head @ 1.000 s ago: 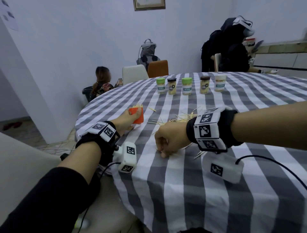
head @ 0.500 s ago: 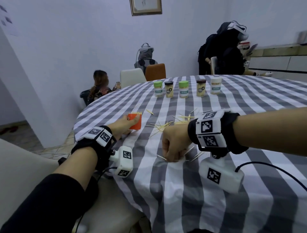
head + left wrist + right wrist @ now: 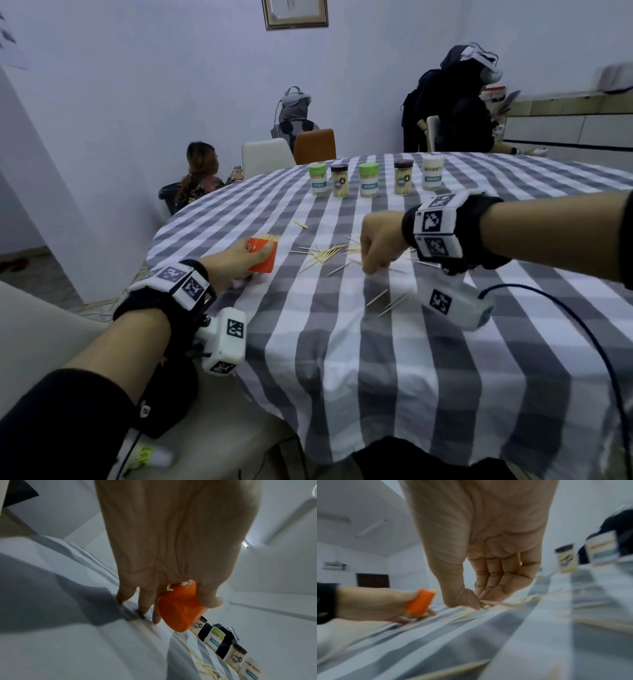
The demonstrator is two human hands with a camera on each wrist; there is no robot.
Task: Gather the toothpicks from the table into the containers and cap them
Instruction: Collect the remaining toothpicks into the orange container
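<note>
Your right hand [image 3: 378, 245] was curled, thumb and fingertips pinching a few toothpicks [image 3: 496, 603] just off the checked tablecloth [image 3: 342, 342]. Your left hand [image 3: 233, 265] gripped the open orange container [image 3: 262, 255], upright on the cloth. Loose toothpicks [image 3: 322, 255] lay between the hands, more [image 3: 387, 303] nearer you. Five capped containers [image 3: 370, 180] stood well behind. Advice: needed the bundle aligned, tips together, then dropped straight into the mouth; a skewed stick would likely catch the rim

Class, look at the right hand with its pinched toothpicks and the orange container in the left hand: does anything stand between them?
Nothing visible does. Between the right hand and the orange container, held by the left hand, only loose toothpicks lie flat on the tablecloth.
</note>
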